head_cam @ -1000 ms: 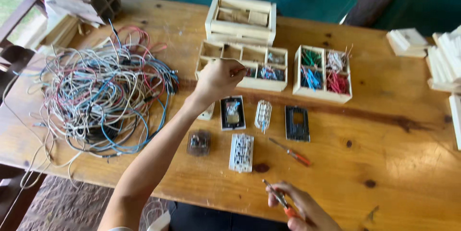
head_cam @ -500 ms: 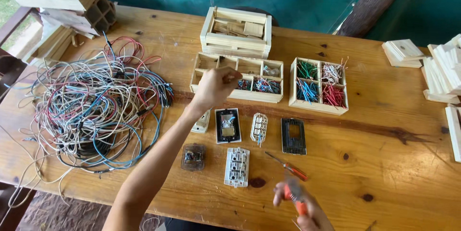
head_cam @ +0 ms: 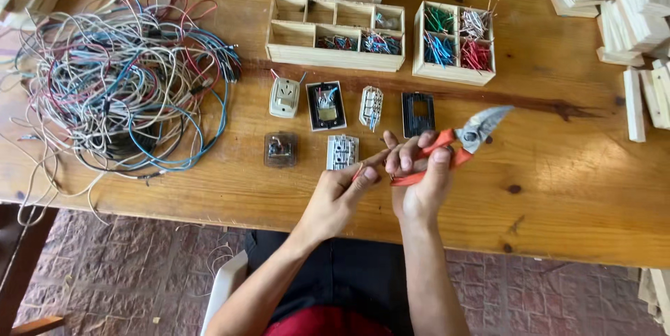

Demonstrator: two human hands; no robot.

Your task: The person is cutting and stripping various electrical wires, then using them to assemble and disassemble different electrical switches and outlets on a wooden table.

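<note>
Hands near surface (head_cam: 558, 189) front edge, bare wood rightward. Right hand (head_cam: 419, 182) grip clenched on orange-handled cutters (head_cam: 453, 144), blades pointing up-right; left hand (head_cam: 335, 193) pinching thin wire (head_cam: 364, 166).

Tangled wires (head_cam: 118, 78) on the table (head_cam: 558, 182) — sorting trays (head_cam: 335, 32), switch parts (head_cam: 326, 106), wood blocks (head_cam: 638, 22) at right

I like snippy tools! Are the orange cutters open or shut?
Shut, it seems: the grey blades of the orange-handled cutters lie together in one point, gripped in the right hand.

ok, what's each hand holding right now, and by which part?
Right hand grips the pliers by their orange handles. Left hand pinches something thin at its fingertips; what it is cannot be told.
</note>
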